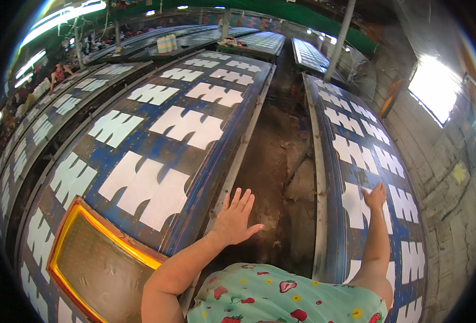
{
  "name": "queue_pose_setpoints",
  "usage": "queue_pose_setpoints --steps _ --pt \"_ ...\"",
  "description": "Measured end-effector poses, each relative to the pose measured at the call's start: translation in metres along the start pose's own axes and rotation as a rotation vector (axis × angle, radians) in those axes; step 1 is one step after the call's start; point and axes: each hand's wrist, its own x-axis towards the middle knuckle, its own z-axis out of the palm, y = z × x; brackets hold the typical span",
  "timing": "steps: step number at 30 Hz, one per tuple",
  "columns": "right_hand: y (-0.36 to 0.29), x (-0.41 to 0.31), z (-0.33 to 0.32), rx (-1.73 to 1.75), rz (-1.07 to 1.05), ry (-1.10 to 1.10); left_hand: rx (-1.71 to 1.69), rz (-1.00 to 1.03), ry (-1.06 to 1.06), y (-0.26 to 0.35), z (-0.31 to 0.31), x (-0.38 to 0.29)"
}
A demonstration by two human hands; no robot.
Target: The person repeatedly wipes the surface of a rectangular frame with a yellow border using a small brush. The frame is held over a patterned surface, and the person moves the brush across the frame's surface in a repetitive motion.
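My left hand (236,220) is held palm down with its fingers spread, over the aisle beside the rail of the left printing table (145,145). It holds nothing. My right hand (375,196) reaches out over the right printing table (357,181), thumb apart from the fingers. A white cut fabric piece (353,206) lies beneath it; whether the hand touches the cloth I cannot tell. On the left table, a large white fabric piece (147,187) lies flat near my left hand. A screen-printing frame (105,266) with yellow inner edges rests at lower left, partly hidden by my left arm.
A narrow, dark aisle floor (278,161) runs between the two tables. Metal rails (320,210) edge them. A post (340,38) rises at the right table's far end, near a block wall (443,169). Another person (60,74) is at the far left.
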Motion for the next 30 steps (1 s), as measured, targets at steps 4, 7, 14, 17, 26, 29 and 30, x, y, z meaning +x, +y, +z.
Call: queue_pose_setpoints --steps 4,7,14,17,26,29,30 --pt "-0.136 0.117 -0.035 0.084 -0.237 0.177 0.103 -0.114 0.016 -0.015 -0.01 0.017" --pt "-0.251 0.182 -0.069 0.148 -0.36 0.269 0.132 -0.228 0.027 -0.028 -0.012 0.017" --pt "-0.547 0.178 -0.141 0.329 -0.744 0.307 0.331 -0.603 0.029 -0.058 -0.046 -0.027" --pt "-0.656 0.119 -0.158 0.413 -0.929 0.318 0.416 -0.783 0.111 -0.065 -0.08 -0.067" --pt "-0.82 -0.177 -0.18 0.911 -1.485 0.389 0.566 -1.172 0.26 -0.024 -0.16 -0.224" --pt "-0.797 -0.28 -0.155 0.981 -1.888 0.316 0.601 -1.284 0.334 -0.008 -0.175 -0.301" --pt "-0.779 -0.315 -0.136 0.913 -1.956 0.269 0.617 -1.303 0.412 -0.004 -0.178 -0.332"
